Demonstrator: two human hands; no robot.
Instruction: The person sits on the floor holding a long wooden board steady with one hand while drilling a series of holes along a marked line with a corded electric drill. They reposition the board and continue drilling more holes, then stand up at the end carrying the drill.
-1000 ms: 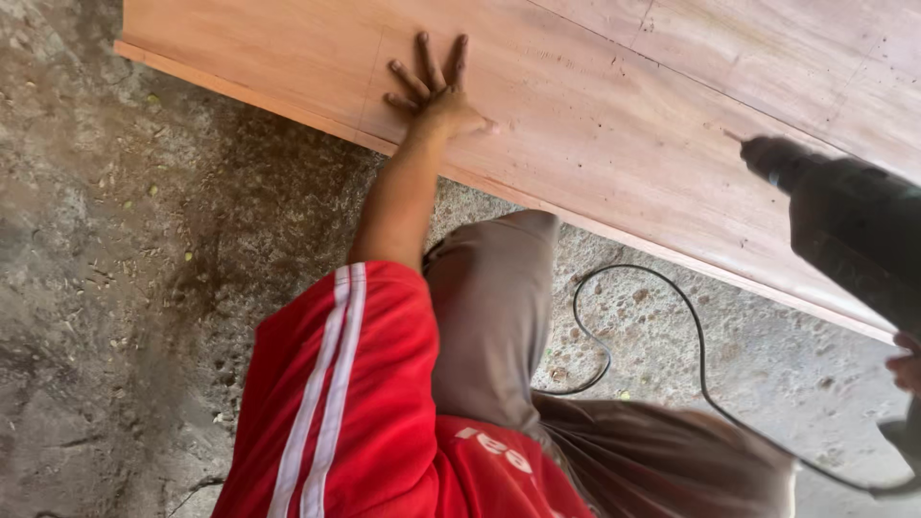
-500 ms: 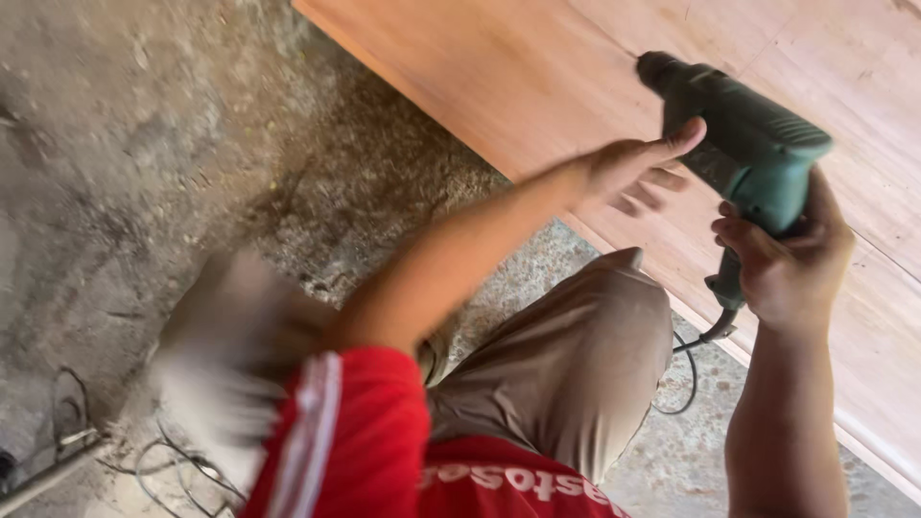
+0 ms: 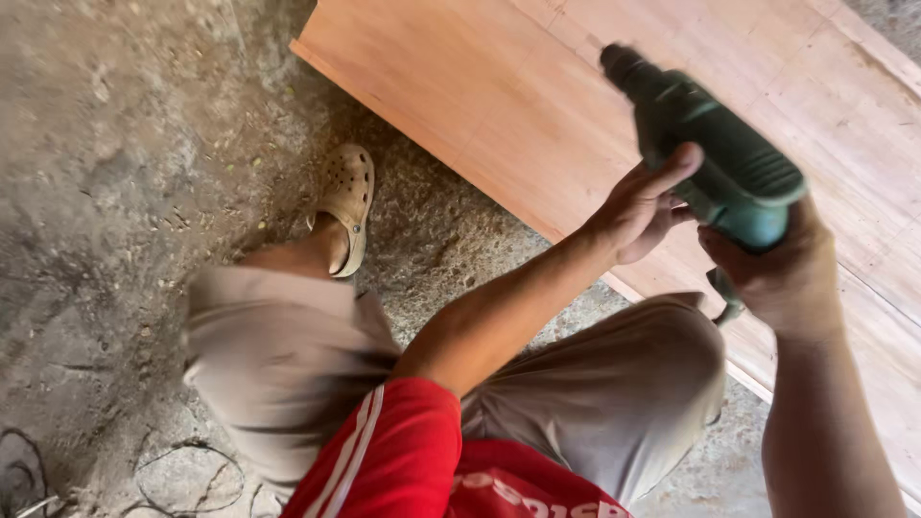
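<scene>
Head-camera view, looking down: nearest the lens, a red sleeve with white stripes and the red shirt front fill the bottom edge, above grey-brown shorts drawn over two bent knees. From the sleeve the left forearm runs up and right to the left hand, whose fingers are partly spread, the thumb laid along the side of a green electric drill; this grip touches the tool's body rather than closing round it. At the right edge the right forearm rises to the right hand, its grip clamped round the drill's handle from below, with the fingers wrapped out of sight behind the housing. A short length of dark cord hangs under that hand. The drill is held in the air between both hands, over the near edge of a large sheet of reddish plywood that lies flat on the floor; its dark nose points up and left, away from the camera, and is blurred, so whether a bit is fitted cannot be told. Farther left, a foot in a tan perforated clog rests on the rough concrete floor, just beside the plywood's edge. Thin dark wire loops on the floor at lower left.
</scene>
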